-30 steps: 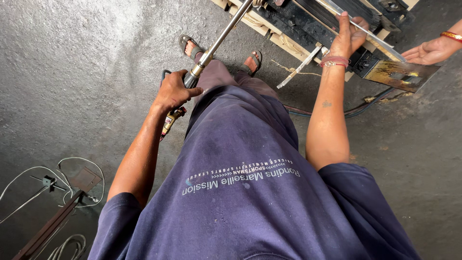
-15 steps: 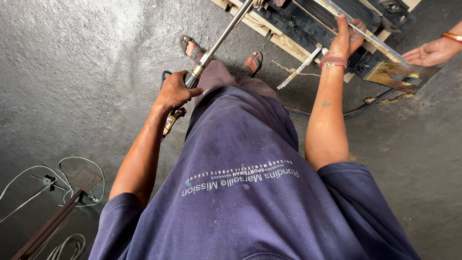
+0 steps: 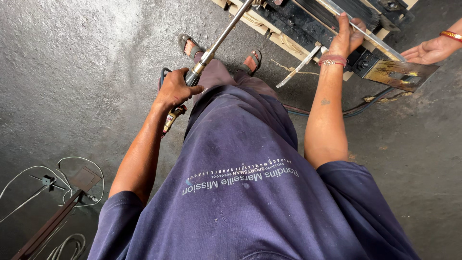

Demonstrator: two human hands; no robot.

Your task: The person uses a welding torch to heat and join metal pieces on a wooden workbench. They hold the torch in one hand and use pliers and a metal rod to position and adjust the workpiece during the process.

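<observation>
My left hand (image 3: 174,90) is closed around the grip of a long steel lever (image 3: 226,30) that slants up to a black machine (image 3: 308,19) in front of my sandalled feet. A small yellow and red part hangs just below that hand. My right hand (image 3: 347,36), with a pink band at the wrist, grips a long flat metal strip (image 3: 380,41) lying across the machine's top. My dark blue shirt fills the lower middle of the view.
Another person's hand (image 3: 430,49) with an orange bangle reaches in at the top right, above a rusty plate (image 3: 399,72). The machine sits on wooden boards (image 3: 255,21). A cable (image 3: 356,111) runs over the concrete floor. White wires (image 3: 62,168) and a dark metal frame (image 3: 48,226) lie lower left.
</observation>
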